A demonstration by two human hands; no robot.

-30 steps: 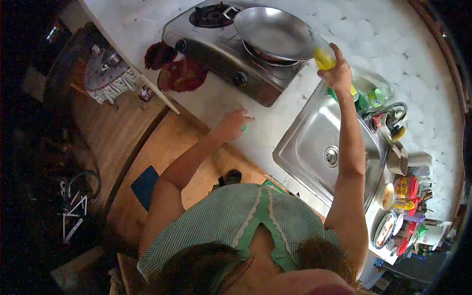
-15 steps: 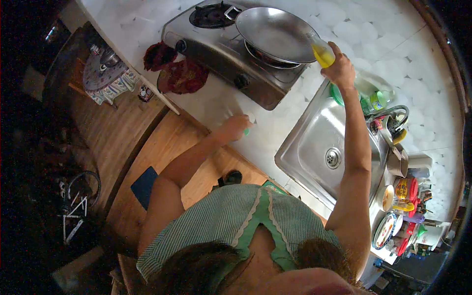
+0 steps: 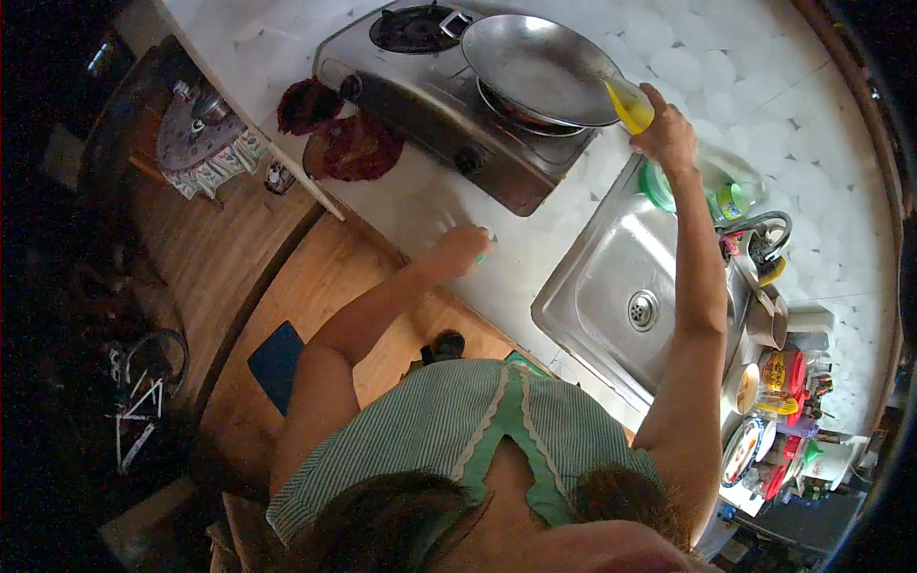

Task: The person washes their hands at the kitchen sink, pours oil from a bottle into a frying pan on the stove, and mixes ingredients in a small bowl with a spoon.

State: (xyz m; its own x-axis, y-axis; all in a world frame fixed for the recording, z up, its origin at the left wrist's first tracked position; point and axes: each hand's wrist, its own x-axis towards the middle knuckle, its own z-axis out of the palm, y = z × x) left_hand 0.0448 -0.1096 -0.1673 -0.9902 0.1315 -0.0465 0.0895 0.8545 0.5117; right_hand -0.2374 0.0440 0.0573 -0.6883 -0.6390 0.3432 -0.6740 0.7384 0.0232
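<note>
The right hand (image 3: 666, 137) is stretched out to the far right, its fingers wrapped around a clear bottle of yellow liquid (image 3: 634, 109). The bottle is tilted, with its narrow end pointing left over the right rim of a metal wok (image 3: 540, 67); whether the two touch cannot be told. Yellow liquid fills the lower side of the bottle towards the neck.

The wok sits on the right burner of a two-burner gas stove (image 3: 406, 113), its looped handle near the left burner (image 3: 415, 29).

The left hand (image 3: 461, 252) is low over the white countertop (image 3: 511, 256), nearer the body than the stove, with its fingers bunched around a small green object (image 3: 480, 259), mostly hidden and too small to identify.

Dark red cloths (image 3: 358, 150) lie left of the stove. Beneath the right forearm is a stainless steel sink (image 3: 607, 277), with a curved faucet (image 3: 764, 220) at its right side and a green-labelled plastic bottle (image 3: 732, 201) near the faucet.
</note>
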